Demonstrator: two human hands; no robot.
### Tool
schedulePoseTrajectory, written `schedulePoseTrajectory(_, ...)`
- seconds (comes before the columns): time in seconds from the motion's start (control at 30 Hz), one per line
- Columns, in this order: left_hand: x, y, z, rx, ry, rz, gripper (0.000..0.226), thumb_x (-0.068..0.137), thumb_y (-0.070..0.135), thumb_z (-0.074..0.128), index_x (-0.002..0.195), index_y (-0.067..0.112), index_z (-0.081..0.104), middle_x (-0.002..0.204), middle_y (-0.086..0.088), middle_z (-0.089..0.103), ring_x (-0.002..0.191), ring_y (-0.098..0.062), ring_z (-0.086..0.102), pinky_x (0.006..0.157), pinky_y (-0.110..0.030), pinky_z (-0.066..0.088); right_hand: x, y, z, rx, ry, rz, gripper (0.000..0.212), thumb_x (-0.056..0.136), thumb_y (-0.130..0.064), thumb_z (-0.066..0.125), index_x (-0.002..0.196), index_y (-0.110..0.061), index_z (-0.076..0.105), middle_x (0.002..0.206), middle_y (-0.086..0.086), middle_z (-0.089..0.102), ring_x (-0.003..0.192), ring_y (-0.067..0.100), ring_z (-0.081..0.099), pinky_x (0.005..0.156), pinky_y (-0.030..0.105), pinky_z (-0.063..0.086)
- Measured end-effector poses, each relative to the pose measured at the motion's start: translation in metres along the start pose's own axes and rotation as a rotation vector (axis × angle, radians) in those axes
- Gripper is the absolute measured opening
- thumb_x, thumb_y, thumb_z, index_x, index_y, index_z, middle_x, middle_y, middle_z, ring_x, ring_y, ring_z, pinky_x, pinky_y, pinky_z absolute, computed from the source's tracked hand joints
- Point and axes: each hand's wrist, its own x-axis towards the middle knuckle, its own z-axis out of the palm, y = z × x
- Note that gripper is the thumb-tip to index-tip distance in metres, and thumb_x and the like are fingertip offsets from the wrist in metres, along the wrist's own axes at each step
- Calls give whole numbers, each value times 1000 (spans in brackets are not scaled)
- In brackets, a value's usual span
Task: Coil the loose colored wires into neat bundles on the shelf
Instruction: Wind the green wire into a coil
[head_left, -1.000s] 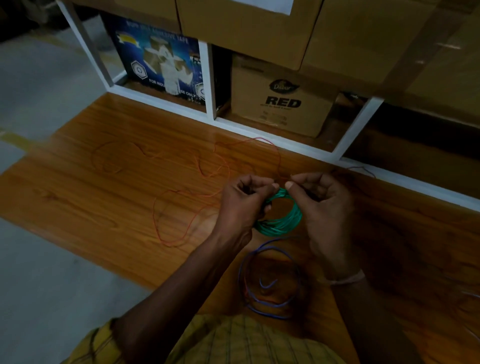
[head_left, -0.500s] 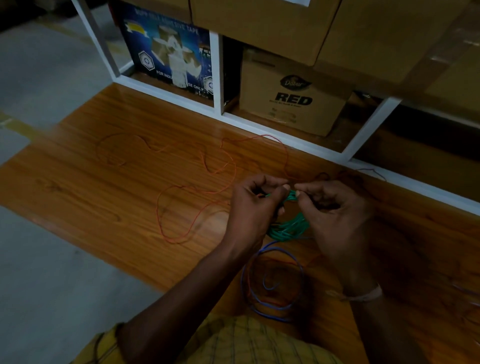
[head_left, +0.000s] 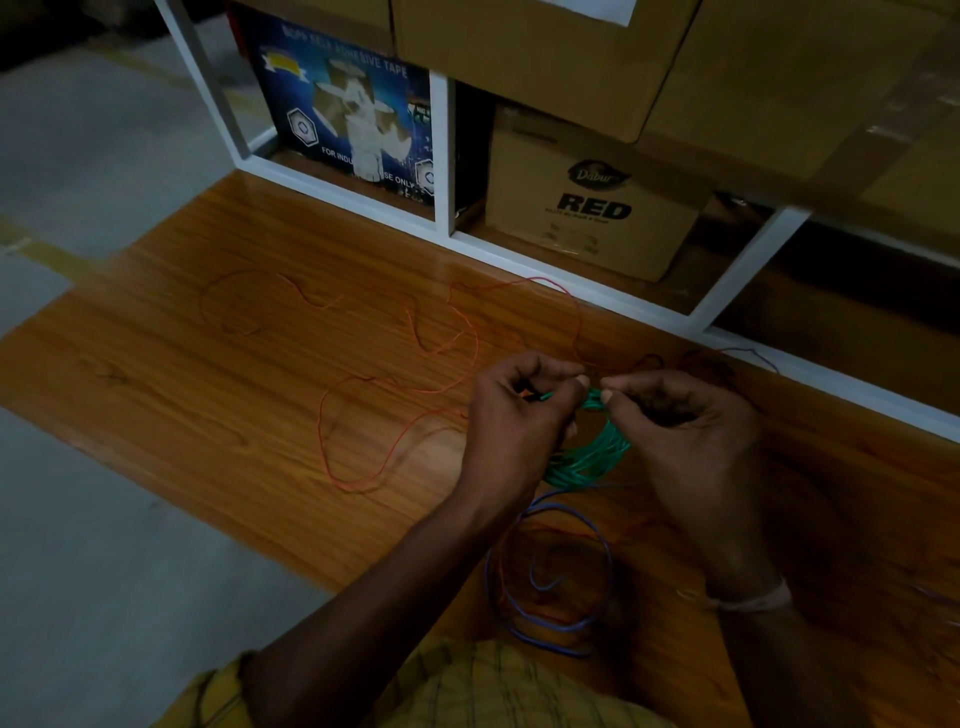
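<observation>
One coil in hand: the green wire coil (head_left: 589, 457) is held up between both hands, just above the wooden shelf board (head_left: 218, 415), a bit right of the middle of the view.
Left hand: the left hand (head_left: 511, 426) has its fingers curled and pinches the top of the green coil, at about 10 o'clock on the ring.
Right hand: the right hand (head_left: 691, 436) also has curled fingers and pinches the green wire at about 12 o'clock, its fingertips (head_left: 607, 397) almost touching the left thumb.
Step now: I think the loose end is being tucked or wrapped round the ring so it stays shut. The end itself is too small to see.
Blue wire: the blue wire (head_left: 550, 577) lies flat on the board at 6 o'clock from the hands, in loose rings with a free end inside. It looks partly done, not tight.
Orange wire: the orange wire (head_left: 363, 415) sprawls across the board from 9 to 12 o'clock of the hands, not coiled at all.
More wire: a thin purple wire (head_left: 758, 356) peeks out by the white shelf frame (head_left: 571, 280) at 2 o'clock.
Left to do: finish green, tidy blue, coil orange and the rest. Less than half looks done.
</observation>
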Motion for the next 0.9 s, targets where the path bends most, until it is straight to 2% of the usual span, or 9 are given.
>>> schedulePoseTrajectory(0.13,1,-1,1,11,11,8,2,94,6,75,94,7,77,72,3,68,57,-11,62,54,-25,50,0,1,-2,-9,-6,32,13,87,-7,77,95,-16,80,87,-7,78,83,7,74,73,25,60)
schedulePoseTrajectory(0.6,2,-2,3,18,-10,27,3,94,8,76,93,11,77,72,-14,66,57,-15,62,57,-27,49,0,3,-3,71,31,78,12,88,-4,76,96,-12,80,90,-2,79,88,13,76,79,31,63)
schedulePoseTrajectory(0.77,1,-2,5,9,-21,30,2,94,5,75,96,4,75,70,-1,66,55,-13,61,54,-25,49,-1,4,-3,88,37,119,11,88,-5,77,94,-13,80,90,-2,80,88,14,76,81,36,62)
schedulePoseTrajectory(0.9,1,-3,5,14,-26,29,2,95,5,75,97,5,76,70,1,66,56,-12,61,54,-24,49,-1,5,-4,83,40,120,11,88,-7,77,95,-14,80,90,-3,80,88,13,76,79,35,62)
